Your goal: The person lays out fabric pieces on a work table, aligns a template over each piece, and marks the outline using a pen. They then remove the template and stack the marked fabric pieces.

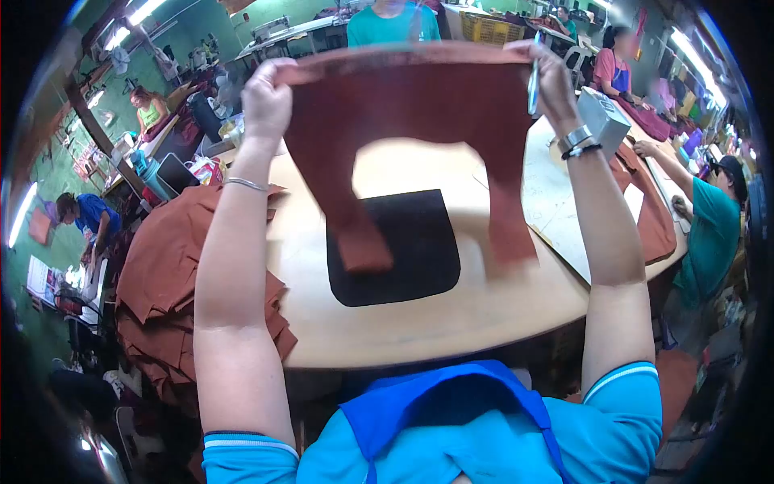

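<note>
A reddish-brown fabric piece (411,97) with a wide cut-out at its lower edge hangs raised between my two hands. My left hand (268,101) is closed on its upper left corner. My right hand (548,77) grips the upper right corner and also has a light blue pen (534,81) between its fingers. The two lower ends of the fabric dangle, blurred, over the table. Beneath it a black panel with rounded lower corners (403,250) lies flat on the pale table (387,335).
Reddish-brown fabric pieces (165,258) are heaped at the table's left. At the right are a large pale sheet (556,194), a grey box (602,117) and a co-worker in teal (713,226) with more brown fabric. Another person (391,24) is across the table.
</note>
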Tool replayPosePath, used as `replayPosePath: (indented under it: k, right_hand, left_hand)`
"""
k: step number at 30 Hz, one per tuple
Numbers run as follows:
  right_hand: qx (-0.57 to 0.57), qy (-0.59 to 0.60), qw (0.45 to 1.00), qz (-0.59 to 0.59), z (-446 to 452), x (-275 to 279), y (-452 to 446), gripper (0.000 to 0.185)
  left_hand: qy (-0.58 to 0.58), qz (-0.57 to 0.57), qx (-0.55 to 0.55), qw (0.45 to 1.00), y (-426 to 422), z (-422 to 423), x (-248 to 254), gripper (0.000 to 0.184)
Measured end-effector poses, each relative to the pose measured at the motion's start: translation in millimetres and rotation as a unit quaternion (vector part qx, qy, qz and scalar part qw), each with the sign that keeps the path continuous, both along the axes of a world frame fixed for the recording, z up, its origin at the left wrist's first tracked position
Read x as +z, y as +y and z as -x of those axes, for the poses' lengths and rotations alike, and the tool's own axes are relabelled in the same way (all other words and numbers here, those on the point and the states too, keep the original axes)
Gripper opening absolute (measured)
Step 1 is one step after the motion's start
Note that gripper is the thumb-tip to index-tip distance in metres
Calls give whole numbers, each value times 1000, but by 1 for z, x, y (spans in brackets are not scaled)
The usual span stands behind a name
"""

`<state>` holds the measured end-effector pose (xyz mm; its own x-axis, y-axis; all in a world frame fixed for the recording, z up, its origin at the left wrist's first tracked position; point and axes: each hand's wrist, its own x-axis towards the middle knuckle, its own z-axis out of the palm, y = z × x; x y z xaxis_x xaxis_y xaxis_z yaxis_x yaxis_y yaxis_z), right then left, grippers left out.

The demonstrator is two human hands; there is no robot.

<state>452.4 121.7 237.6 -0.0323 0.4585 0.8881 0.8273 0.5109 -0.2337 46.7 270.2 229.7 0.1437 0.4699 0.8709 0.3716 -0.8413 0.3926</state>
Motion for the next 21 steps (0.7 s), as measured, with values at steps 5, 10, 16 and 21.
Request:
replayPosePath:
  k: [5,10,16,21]
  right_hand:
    - [90,80,993,14,5,6,-50,24]
    - [95,109,984,104,18,-101,-96,27]
    - [0,76,961,266,38,-218,-162,32]
    - [-16,69,943,326,58,-243,-220,33]
  left_hand:
    - [-25,-106,-29,994,-59,16,17,20]
    - [120,-31,-21,992,-113,37,-96,24]
    - [221,164,-7,961,-171,66,-226,37]
    - [281,201,13,938,-232,81,-233,37]
